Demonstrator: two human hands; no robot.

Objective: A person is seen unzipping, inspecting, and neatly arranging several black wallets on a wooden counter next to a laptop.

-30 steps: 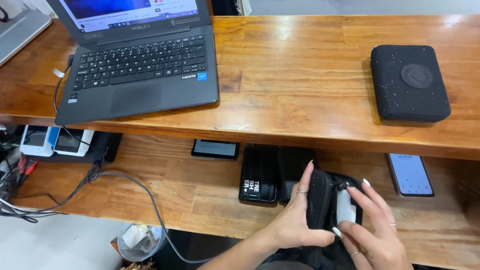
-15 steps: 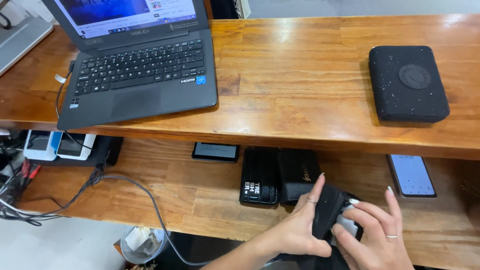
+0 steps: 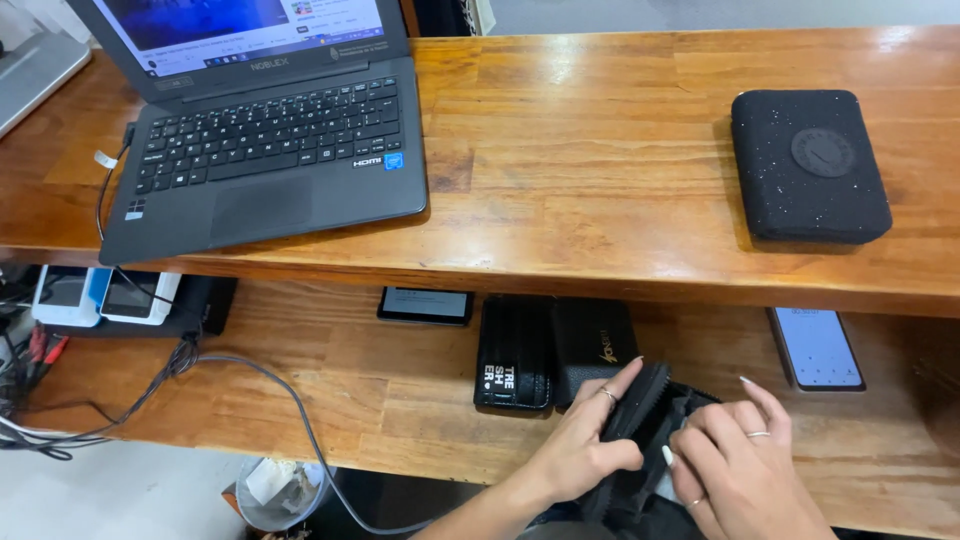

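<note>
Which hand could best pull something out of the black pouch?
Probably the right hand: its fingers already dip into the open black pouch, while the left hand grips the pouch's side and steadies it.

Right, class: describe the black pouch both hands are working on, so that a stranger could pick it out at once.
Start at the lower wooden shelf under the desk with the laptop. Near its front edge, right of centre, the left hand and right hand hold the black pouch. Unlike the two flat black wallets behind it, it gapes open.
</note>
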